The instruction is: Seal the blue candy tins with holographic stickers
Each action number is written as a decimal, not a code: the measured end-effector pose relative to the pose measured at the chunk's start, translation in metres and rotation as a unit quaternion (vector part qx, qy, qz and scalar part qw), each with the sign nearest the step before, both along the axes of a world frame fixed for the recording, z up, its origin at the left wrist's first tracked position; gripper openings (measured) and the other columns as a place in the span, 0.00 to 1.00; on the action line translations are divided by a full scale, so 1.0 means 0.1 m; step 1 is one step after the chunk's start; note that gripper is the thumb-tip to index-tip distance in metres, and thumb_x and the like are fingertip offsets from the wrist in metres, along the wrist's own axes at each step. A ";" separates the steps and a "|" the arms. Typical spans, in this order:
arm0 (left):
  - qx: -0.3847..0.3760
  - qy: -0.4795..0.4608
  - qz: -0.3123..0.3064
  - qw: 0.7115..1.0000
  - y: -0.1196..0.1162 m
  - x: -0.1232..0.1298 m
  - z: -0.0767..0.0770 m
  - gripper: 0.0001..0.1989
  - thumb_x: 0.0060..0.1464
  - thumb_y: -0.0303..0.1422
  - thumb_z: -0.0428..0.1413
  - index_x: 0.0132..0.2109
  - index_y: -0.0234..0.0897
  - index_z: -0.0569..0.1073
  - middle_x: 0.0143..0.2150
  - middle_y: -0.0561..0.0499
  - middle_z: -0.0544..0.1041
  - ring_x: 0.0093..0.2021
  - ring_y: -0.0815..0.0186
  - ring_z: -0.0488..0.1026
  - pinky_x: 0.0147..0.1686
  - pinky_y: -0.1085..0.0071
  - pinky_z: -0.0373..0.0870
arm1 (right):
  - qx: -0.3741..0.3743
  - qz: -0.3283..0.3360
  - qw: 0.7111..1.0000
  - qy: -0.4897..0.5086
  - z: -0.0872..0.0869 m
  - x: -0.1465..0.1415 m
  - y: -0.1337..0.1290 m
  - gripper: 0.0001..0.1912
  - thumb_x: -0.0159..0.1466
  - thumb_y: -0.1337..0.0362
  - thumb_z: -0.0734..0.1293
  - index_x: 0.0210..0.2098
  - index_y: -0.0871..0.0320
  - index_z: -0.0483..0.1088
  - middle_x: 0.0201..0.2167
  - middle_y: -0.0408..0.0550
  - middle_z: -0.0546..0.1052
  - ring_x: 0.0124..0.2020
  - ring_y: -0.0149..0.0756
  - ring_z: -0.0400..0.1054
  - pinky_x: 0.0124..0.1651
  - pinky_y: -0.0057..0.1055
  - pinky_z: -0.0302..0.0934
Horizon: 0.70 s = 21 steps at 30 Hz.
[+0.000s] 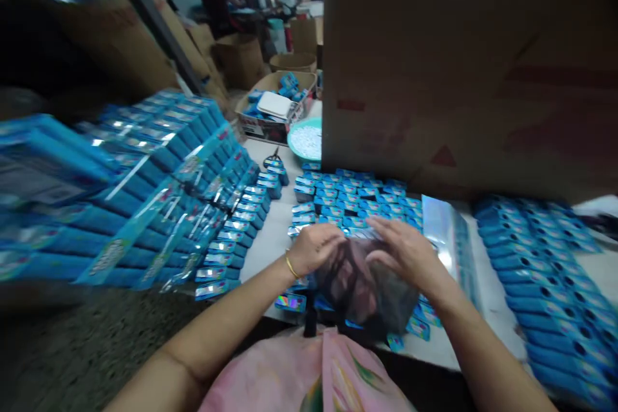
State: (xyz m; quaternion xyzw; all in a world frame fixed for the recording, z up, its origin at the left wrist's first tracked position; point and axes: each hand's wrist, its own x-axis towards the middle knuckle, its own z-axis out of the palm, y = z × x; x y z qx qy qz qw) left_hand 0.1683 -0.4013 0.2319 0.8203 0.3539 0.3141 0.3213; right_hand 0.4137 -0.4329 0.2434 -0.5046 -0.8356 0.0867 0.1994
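A dark, see-through plastic bag (pixel 369 299) hangs between my hands at the table's front edge, blurred by motion. Pinched fingers of my left hand (pixel 316 248) grip its upper left edge; a thin gold bangle circles that wrist. My right hand (pixel 408 254) lies against the bag's upper right side, fingers stretched and thumb apart. What the bag holds, if anything, I cannot make out. Beneath and behind it, rows of small blue packets (pixel 333 196) cover the table. A flat stack in shiny clear wrap (pixel 447 232) stands beside my right forearm.
Blue boxes (pixel 159 148) pile high on the left, and more blue rows (pixel 545 283) line the right. A large cardboard carton (pixel 458 77) blocks the view ahead. Black scissors (pixel 273 157) lie near a green basin (pixel 304 151) of small white pieces. Two people sit far back.
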 end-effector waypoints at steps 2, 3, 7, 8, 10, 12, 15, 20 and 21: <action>0.034 0.012 -0.033 0.999 -0.09 0.04 0.13 0.12 0.57 0.35 0.48 0.39 0.37 0.75 0.35 0.47 0.77 0.38 0.66 0.73 0.41 0.71 0.67 | -0.037 0.058 0.998 0.000 0.03 -0.25 0.01 0.15 0.62 0.55 0.60 0.46 0.51 0.68 0.40 0.49 0.75 0.40 0.40 0.69 0.40 0.33 0.61; 0.045 0.011 -0.029 0.999 -0.11 0.04 0.18 0.12 0.56 0.34 0.48 0.39 0.36 0.75 0.34 0.47 0.77 0.37 0.66 0.73 0.40 0.72 0.67 | -0.048 0.069 0.996 -0.003 0.03 -0.32 0.01 0.12 0.64 0.56 0.58 0.41 0.51 0.70 0.33 0.47 0.76 0.35 0.38 0.70 0.35 0.31 0.60; 0.060 -0.038 0.033 0.997 -0.13 -0.04 0.27 0.10 0.56 0.34 0.50 0.34 0.36 0.76 0.30 0.49 0.78 0.31 0.69 0.74 0.34 0.76 0.68 | -0.009 0.061 0.997 -0.036 -0.05 -0.26 0.03 0.14 0.65 0.55 0.56 0.29 0.51 0.68 0.21 0.45 0.74 0.24 0.34 0.68 0.26 0.29 0.54; 0.062 -0.056 0.055 0.995 -0.11 -0.07 0.28 0.10 0.55 0.34 0.51 0.34 0.37 0.76 0.30 0.49 0.78 0.31 0.70 0.75 0.34 0.76 0.68 | 0.014 0.055 0.997 -0.045 -0.08 -0.18 0.04 0.14 0.64 0.55 0.56 0.29 0.51 0.68 0.21 0.45 0.74 0.23 0.34 0.68 0.25 0.29 0.53; 0.063 -0.094 0.104 0.988 -0.07 -0.12 0.29 0.09 0.55 0.34 0.52 0.33 0.37 0.76 0.29 0.50 0.78 0.31 0.69 0.75 0.34 0.76 0.68 | 0.067 0.037 0.995 -0.069 -0.15 0.00 0.03 0.14 0.64 0.54 0.57 0.28 0.50 0.67 0.20 0.45 0.73 0.22 0.34 0.67 0.25 0.29 0.52; 0.051 -0.120 0.129 0.983 -0.05 -0.12 0.30 0.09 0.54 0.34 0.53 0.32 0.37 0.76 0.29 0.50 0.79 0.31 0.69 0.75 0.34 0.76 0.69 | 0.125 0.009 0.987 -0.101 -0.21 0.20 0.01 0.17 0.63 0.51 0.57 0.23 0.51 0.66 0.16 0.44 0.70 0.19 0.34 0.66 0.25 0.30 0.51; -0.024 -0.142 0.116 0.983 -0.08 -0.03 0.34 0.12 0.55 0.36 0.51 0.33 0.35 0.76 0.30 0.48 0.78 0.31 0.69 0.74 0.34 0.75 0.68 | 0.186 -0.020 0.970 -0.154 -0.21 0.53 0.00 0.23 0.63 0.48 0.56 0.17 0.51 0.62 0.12 0.45 0.66 0.18 0.34 0.63 0.26 0.32 0.49; -0.263 -0.215 0.061 0.939 -0.12 0.24 0.16 0.17 0.54 0.41 0.50 0.36 0.32 0.75 0.30 0.48 0.77 0.30 0.69 0.72 0.31 0.76 0.68 | 0.218 -0.033 0.948 -0.229 -0.02 1.04 0.21 0.26 0.60 0.43 0.56 0.14 0.52 0.62 0.14 0.51 0.66 0.20 0.32 0.61 0.29 0.36 0.47; -0.289 -0.215 0.063 0.931 -0.10 0.29 0.03 0.16 0.53 0.42 0.51 0.35 0.32 0.75 0.29 0.49 0.77 0.28 0.70 0.71 0.29 0.76 0.67 | 0.199 -0.033 0.948 -0.245 -0.03 1.10 0.29 0.26 0.60 0.43 0.56 0.15 0.52 0.63 0.14 0.51 0.67 0.21 0.32 0.61 0.30 0.35 0.47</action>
